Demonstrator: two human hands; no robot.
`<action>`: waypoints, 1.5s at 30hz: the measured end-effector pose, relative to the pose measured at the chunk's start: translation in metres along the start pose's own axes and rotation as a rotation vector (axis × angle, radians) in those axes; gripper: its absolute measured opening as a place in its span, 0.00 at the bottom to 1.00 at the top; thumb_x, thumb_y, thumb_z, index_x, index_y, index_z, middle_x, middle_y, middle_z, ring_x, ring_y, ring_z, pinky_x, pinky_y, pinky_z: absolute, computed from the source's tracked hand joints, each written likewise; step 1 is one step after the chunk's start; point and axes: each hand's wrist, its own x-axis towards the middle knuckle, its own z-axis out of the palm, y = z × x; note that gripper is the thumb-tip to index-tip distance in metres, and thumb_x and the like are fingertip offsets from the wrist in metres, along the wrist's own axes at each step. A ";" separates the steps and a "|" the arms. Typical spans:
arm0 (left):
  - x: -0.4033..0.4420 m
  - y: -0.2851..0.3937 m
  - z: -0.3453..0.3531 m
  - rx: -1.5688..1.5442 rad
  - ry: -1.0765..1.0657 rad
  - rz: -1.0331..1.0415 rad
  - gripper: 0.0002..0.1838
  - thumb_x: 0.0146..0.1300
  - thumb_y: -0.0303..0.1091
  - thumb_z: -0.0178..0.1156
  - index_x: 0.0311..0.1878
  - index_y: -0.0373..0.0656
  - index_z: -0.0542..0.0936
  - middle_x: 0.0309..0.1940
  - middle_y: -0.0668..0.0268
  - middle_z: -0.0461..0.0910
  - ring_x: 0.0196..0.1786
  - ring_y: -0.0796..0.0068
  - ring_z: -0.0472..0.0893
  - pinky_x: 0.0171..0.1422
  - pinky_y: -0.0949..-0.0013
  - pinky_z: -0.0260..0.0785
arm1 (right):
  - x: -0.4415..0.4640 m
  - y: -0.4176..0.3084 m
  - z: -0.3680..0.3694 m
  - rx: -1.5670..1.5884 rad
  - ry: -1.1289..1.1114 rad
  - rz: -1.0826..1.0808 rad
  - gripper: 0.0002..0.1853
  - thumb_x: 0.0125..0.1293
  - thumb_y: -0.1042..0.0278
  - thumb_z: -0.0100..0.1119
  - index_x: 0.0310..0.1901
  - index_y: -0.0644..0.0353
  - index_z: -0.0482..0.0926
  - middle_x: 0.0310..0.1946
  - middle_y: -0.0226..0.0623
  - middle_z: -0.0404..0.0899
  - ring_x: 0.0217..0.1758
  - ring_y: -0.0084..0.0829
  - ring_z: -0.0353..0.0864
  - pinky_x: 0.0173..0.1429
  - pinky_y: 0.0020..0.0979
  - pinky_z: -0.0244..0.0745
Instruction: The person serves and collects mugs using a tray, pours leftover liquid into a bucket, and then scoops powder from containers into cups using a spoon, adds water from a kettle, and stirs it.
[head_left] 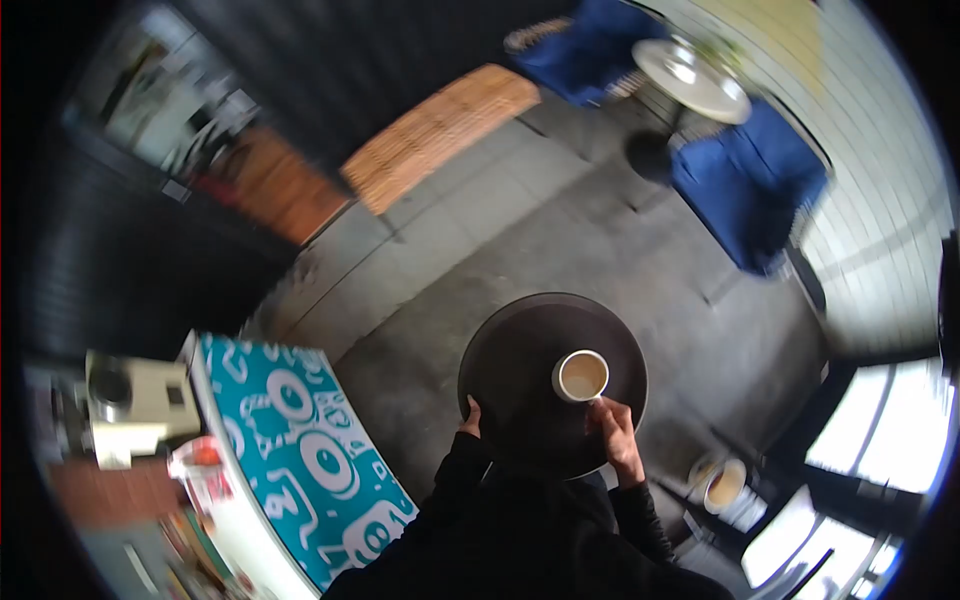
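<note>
A round dark serving tray (pixel 515 350) is level in front of my body, above the floor. My left hand (pixel 471 416) grips its left rim, with the thumb showing and the other fingers hidden under the tray. On the tray's right half stands a white cup (pixel 557 378) of milky brown drink, upright. My right hand (pixel 616 436) reaches over the near right rim and pinches the cup's handle. Part of the handle is hidden by the fingers.
A teal patterned counter (pixel 305 440) stands at left, with a beige machine (pixel 140 395) behind it. Ahead are a wooden bench (pixel 440 130), blue chairs (pixel 750 185) and a small round table (pixel 690 85). Another cup (pixel 725 487) sits at lower right.
</note>
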 end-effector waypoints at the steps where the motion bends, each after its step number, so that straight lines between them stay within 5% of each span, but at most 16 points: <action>1: 0.014 -0.001 -0.027 -0.072 0.031 -0.001 0.55 0.59 0.73 0.51 0.74 0.33 0.53 0.67 0.53 0.67 0.67 0.55 0.69 0.71 0.60 0.64 | 0.012 -0.012 0.024 -0.076 -0.091 -0.025 0.24 0.77 0.55 0.45 0.24 0.62 0.71 0.20 0.30 0.69 0.26 0.21 0.70 0.33 0.26 0.67; 6: 0.029 0.006 -0.086 -0.454 0.357 -0.082 0.50 0.61 0.68 0.57 0.71 0.34 0.59 0.65 0.51 0.68 0.66 0.56 0.69 0.71 0.55 0.64 | 0.077 -0.048 0.110 -0.237 -0.480 -0.121 0.21 0.77 0.59 0.46 0.28 0.66 0.74 0.21 0.31 0.70 0.26 0.22 0.70 0.34 0.27 0.67; 8: 0.038 0.012 -0.101 -0.498 0.418 0.072 0.50 0.61 0.67 0.57 0.69 0.30 0.60 0.63 0.50 0.71 0.62 0.55 0.74 0.68 0.56 0.67 | 0.096 -0.048 0.153 -0.048 -0.544 -0.302 0.17 0.77 0.65 0.47 0.31 0.67 0.75 0.23 0.32 0.71 0.27 0.23 0.70 0.35 0.27 0.68; 9: 0.041 0.022 -0.100 -0.519 0.448 0.132 0.50 0.61 0.67 0.57 0.69 0.29 0.61 0.62 0.50 0.72 0.60 0.55 0.75 0.67 0.56 0.69 | 0.129 -0.049 0.150 -0.095 -0.662 -0.227 0.15 0.77 0.67 0.46 0.34 0.67 0.75 0.25 0.32 0.73 0.28 0.22 0.71 0.35 0.26 0.69; 12: -0.014 0.123 -0.083 -0.474 0.669 0.141 0.64 0.47 0.75 0.65 0.64 0.16 0.60 0.55 0.44 0.75 0.54 0.56 0.80 0.57 0.62 0.75 | 0.173 -0.056 0.207 -0.141 -0.827 -0.289 0.05 0.74 0.72 0.51 0.48 0.61 0.70 0.28 0.35 0.74 0.27 0.21 0.73 0.32 0.25 0.70; 14: -0.029 0.183 -0.082 -0.585 0.541 0.418 0.59 0.51 0.70 0.66 0.62 0.15 0.62 0.51 0.44 0.77 0.51 0.55 0.81 0.55 0.60 0.76 | 0.203 -0.092 0.255 -0.259 -0.913 -0.224 0.07 0.75 0.68 0.50 0.41 0.63 0.72 0.27 0.33 0.75 0.27 0.19 0.73 0.32 0.24 0.70; 15: -0.021 0.191 -0.095 -0.615 0.556 0.420 0.59 0.51 0.70 0.66 0.62 0.15 0.62 0.51 0.44 0.77 0.51 0.55 0.81 0.55 0.60 0.76 | 0.214 -0.108 0.276 -0.380 -0.969 -0.138 0.14 0.76 0.64 0.48 0.35 0.66 0.74 0.26 0.31 0.75 0.27 0.18 0.73 0.33 0.23 0.69; 17: 0.008 0.213 -0.120 -0.735 0.565 0.299 0.42 0.62 0.64 0.59 0.57 0.26 0.73 0.48 0.52 0.80 0.48 0.59 0.83 0.55 0.60 0.77 | 0.249 -0.126 0.313 -0.362 -1.021 -0.165 0.14 0.76 0.64 0.48 0.35 0.65 0.74 0.26 0.30 0.75 0.26 0.18 0.73 0.32 0.23 0.69; 22: 0.009 0.292 -0.152 -0.754 0.877 0.412 0.37 0.63 0.61 0.60 0.53 0.28 0.76 0.46 0.54 0.82 0.44 0.61 0.84 0.51 0.62 0.78 | 0.314 -0.160 0.411 -0.331 -1.164 -0.043 0.11 0.76 0.65 0.48 0.39 0.63 0.73 0.29 0.32 0.76 0.26 0.17 0.74 0.31 0.21 0.70; 28: 0.026 0.354 -0.195 -0.926 0.999 0.572 0.33 0.64 0.58 0.61 0.48 0.30 0.80 0.40 0.57 0.83 0.35 0.66 0.84 0.42 0.67 0.79 | 0.408 -0.190 0.513 -0.363 -0.997 -0.372 0.08 0.74 0.69 0.50 0.42 0.65 0.75 0.32 0.37 0.77 0.32 0.24 0.76 0.38 0.25 0.73; 30: 0.027 0.392 -0.211 -1.021 1.106 0.231 0.35 0.58 0.57 0.68 0.47 0.26 0.79 0.37 0.56 0.83 0.34 0.66 0.84 0.44 0.66 0.78 | 0.447 -0.194 0.551 -0.471 -0.749 -0.743 0.08 0.72 0.70 0.51 0.42 0.66 0.75 0.36 0.40 0.77 0.38 0.31 0.77 0.47 0.32 0.72; 31: 0.036 0.401 -0.224 -1.036 1.110 0.235 0.35 0.58 0.57 0.68 0.47 0.26 0.79 0.37 0.56 0.83 0.34 0.66 0.84 0.44 0.66 0.78 | 0.460 -0.196 0.574 -0.486 -0.719 -0.866 0.09 0.71 0.69 0.52 0.46 0.66 0.74 0.43 0.43 0.76 0.45 0.36 0.76 0.53 0.36 0.69; 34: 0.069 0.435 -0.278 -1.066 0.939 0.410 0.34 0.60 0.54 0.66 0.53 0.29 0.76 0.38 0.57 0.82 0.36 0.65 0.84 0.46 0.68 0.77 | 0.501 -0.188 0.648 -0.562 -0.719 -0.905 0.13 0.72 0.67 0.51 0.53 0.64 0.73 0.50 0.45 0.75 0.47 0.36 0.76 0.55 0.35 0.70; 35: 0.087 0.444 -0.302 -1.049 0.922 0.437 0.32 0.61 0.52 0.65 0.54 0.31 0.75 0.39 0.58 0.82 0.38 0.66 0.83 0.47 0.69 0.76 | 0.513 -0.178 0.668 -0.549 -0.751 -0.679 0.17 0.74 0.65 0.50 0.60 0.64 0.70 0.55 0.46 0.73 0.51 0.36 0.76 0.57 0.35 0.69; 42: 0.189 0.501 -0.453 -0.768 0.950 0.527 0.22 0.67 0.37 0.56 0.63 0.41 0.71 0.48 0.62 0.78 0.48 0.68 0.81 0.52 0.71 0.74 | 0.582 -0.184 0.814 -0.619 -0.731 -0.485 0.21 0.75 0.59 0.49 0.59 0.70 0.71 0.47 0.50 0.79 0.50 0.39 0.79 0.57 0.35 0.70; 45: 0.241 0.486 -0.512 -0.302 1.086 0.672 0.22 0.70 0.31 0.52 0.66 0.45 0.69 0.52 0.64 0.77 0.52 0.69 0.80 0.55 0.73 0.73 | 0.593 -0.199 0.862 -0.642 -0.699 -0.547 0.22 0.74 0.59 0.51 0.57 0.71 0.72 0.46 0.52 0.80 0.51 0.41 0.79 0.58 0.36 0.69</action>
